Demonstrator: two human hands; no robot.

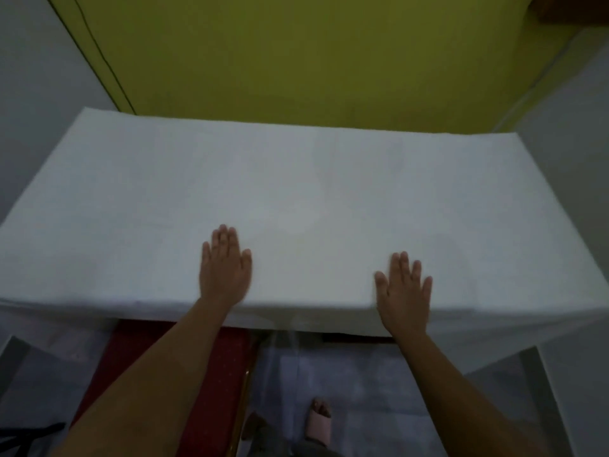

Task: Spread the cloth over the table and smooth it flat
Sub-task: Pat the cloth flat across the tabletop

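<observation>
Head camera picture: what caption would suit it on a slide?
Both hands, left and right, pressed flat on a white cloth covering the table.

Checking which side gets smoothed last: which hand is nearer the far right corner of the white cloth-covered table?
Right. The right hand lies flat near the front edge, right of centre; the left hand lies left of centre, farther from that corner of the white cloth.

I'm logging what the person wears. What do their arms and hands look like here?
Both forearms are bare as far as the view shows: no sleeves. The left hand and right hand wear no gloves; no rings, watch or bracelets can be made out in the slightly blurred picture.
</observation>
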